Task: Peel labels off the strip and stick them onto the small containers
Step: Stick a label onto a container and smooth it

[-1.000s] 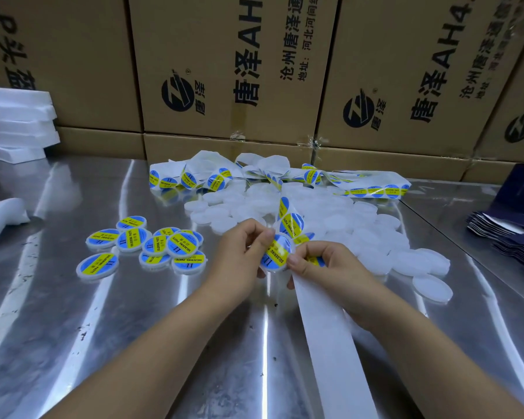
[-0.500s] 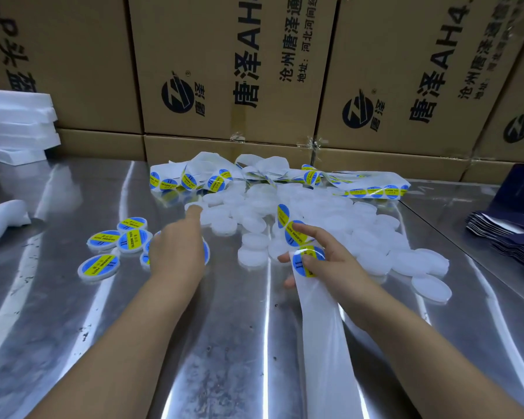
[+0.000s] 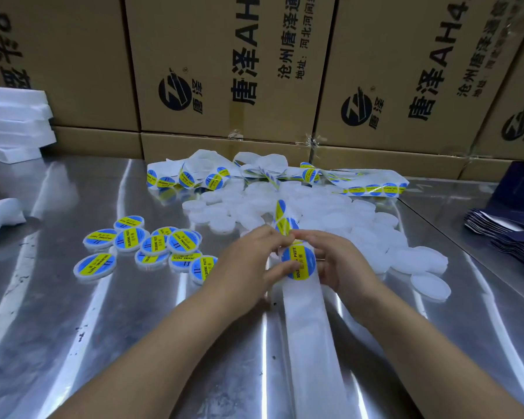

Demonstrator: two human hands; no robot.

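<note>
Mid-table: left hand (image 3: 248, 264) pinches the round label (image 3: 298, 261) between thumb and forefinger. Right hand (image 3: 342, 264), fingers curled, grips the strip (image 3: 309, 328), which trails to the near edge. Risk: uneven pressing would crease the label or seat it off-centre on a container (image 3: 412, 260).

Packing workshop, stacked printed cartons (image 3: 224, 65) (shipping boxes), steel worktable (image 3: 73, 328)

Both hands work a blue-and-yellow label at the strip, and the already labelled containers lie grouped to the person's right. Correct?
One slip: the head view shows the labelled containers grouped to the person's left, beside the left hand. The rest holds: that hand and the right hand both work the label at the strip.
</note>
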